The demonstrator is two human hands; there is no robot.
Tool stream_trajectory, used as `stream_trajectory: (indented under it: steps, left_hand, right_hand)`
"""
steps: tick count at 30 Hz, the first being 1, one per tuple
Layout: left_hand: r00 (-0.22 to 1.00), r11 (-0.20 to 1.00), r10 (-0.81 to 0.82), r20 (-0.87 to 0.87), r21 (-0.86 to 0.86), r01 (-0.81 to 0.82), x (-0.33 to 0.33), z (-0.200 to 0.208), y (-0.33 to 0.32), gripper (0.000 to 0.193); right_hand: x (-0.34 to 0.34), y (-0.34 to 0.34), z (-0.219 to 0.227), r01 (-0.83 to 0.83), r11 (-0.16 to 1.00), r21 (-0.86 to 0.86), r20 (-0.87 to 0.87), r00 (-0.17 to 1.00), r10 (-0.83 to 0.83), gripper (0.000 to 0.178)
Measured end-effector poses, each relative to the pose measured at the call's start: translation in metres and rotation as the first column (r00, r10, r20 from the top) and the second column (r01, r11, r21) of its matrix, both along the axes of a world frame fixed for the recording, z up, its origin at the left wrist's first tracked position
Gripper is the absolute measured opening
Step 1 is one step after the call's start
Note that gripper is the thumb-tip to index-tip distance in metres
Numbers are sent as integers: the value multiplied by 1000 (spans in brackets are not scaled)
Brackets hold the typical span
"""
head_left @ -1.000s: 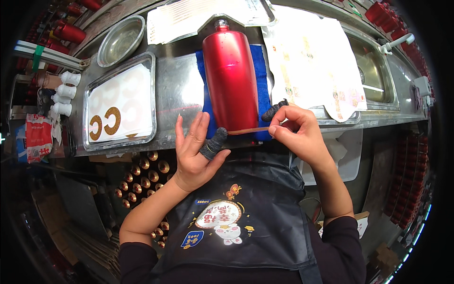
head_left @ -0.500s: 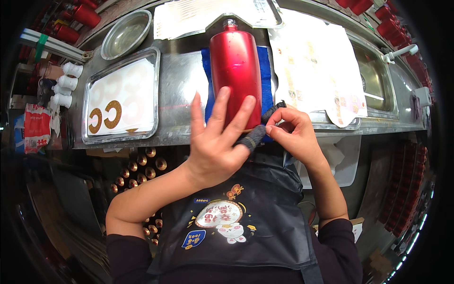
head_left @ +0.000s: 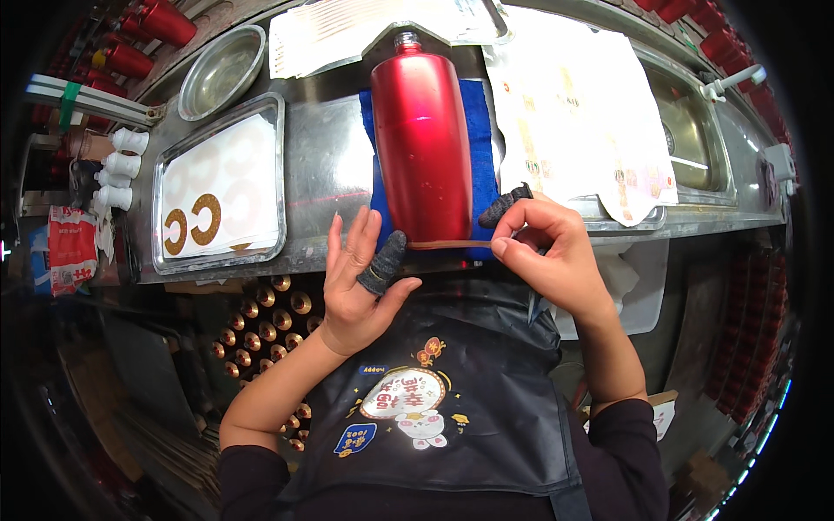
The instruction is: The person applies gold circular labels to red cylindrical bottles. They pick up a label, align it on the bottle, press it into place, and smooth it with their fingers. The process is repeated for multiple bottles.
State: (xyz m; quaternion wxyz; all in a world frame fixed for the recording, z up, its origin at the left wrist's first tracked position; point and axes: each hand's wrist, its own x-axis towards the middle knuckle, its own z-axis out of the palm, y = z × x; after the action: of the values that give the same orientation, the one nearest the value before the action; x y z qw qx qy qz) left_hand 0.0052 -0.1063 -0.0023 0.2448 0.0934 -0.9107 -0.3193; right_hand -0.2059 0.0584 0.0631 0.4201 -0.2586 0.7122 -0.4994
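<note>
A glossy red bottle [head_left: 421, 148] lies on a blue cloth [head_left: 480, 130], its threaded neck pointing away from me. Across its base, at the counter's near edge, runs a thin brownish strip [head_left: 447, 245]. My right hand [head_left: 556, 247] pinches the strip's right end between thumb and finger; another finger there wears a dark cot. My left hand [head_left: 360, 282] is open just left of the base, fingers apart, with a dark cot on one finger. It holds nothing. Whether it touches the bottle's edge I cannot tell.
On the left are a steel tray [head_left: 280, 182] with gold C-shaped pieces on a white sheet, and a metal bowl [head_left: 221, 74]. White printed sheets [head_left: 578, 113] cover the right side beside a sink [head_left: 708, 143]. Gold-coloured round caps [head_left: 265, 295] stand below the counter.
My left hand has come off the bottle and moved left and nearer, uncovering its base. My right hand stays pinched near the base, where the strip now shows. The view has shifted slightly.
</note>
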Motion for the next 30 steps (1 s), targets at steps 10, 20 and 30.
stream_trajectory:
  steps: [10,20,30]
  left_hand:
    - [999,980,-19,27,-198,24,-16,14,2,48]
    - [997,934,77,-9,-349,-75,-54,25,13,49]
    - [998,998,56,10,28,-56,0,2,-5,54]
  right_hand:
    - [-5,1,-17,17,1000,4,9,1000,-17,8]
    - [1,-3,-26,-17,1000,-23,-5,1000,17,8]
    - [3,-7,-5,3,999,-42,128,992,2,7]
